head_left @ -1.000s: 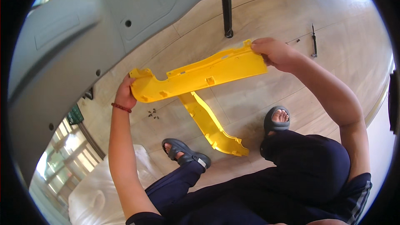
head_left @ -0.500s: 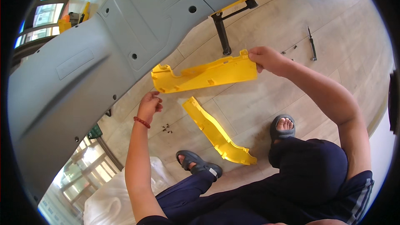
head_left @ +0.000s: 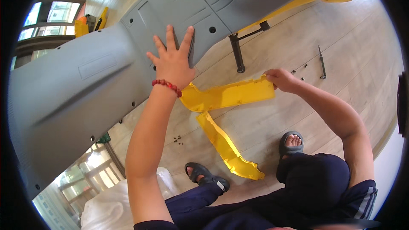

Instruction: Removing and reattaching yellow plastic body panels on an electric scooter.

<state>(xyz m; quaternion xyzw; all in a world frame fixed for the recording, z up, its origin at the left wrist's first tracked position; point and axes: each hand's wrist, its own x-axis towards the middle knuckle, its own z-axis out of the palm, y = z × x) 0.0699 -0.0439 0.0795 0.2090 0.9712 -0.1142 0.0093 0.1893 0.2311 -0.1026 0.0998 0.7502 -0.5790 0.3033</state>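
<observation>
My left hand (head_left: 174,59), a red bead bracelet on its wrist, has its fingers spread over the grey plastic body panel (head_left: 102,64) of a scooter-like vehicle. Between finger and thumb, my right hand (head_left: 283,80) grips the right end of a long yellow trim panel (head_left: 230,96). That panel's left end lies partly behind my left wrist. Below it, a second, bent yellow trim panel (head_left: 226,149) rests on the floor, its upper end close to the held one.
A black kickstand (head_left: 237,53) stands under the vehicle. A screwdriver-like tool (head_left: 321,64) and a few small dark parts lie to the right on the floor. Several screws (head_left: 178,140) are near my left foot. White plastic wrapping (head_left: 110,200) sits at lower left.
My left hand has moved up from beside the yellow trim panel's left end onto the grey panel, fingers spreading. The held panel has tilted, its inner ribs less visible. The view has shifted slightly.
</observation>
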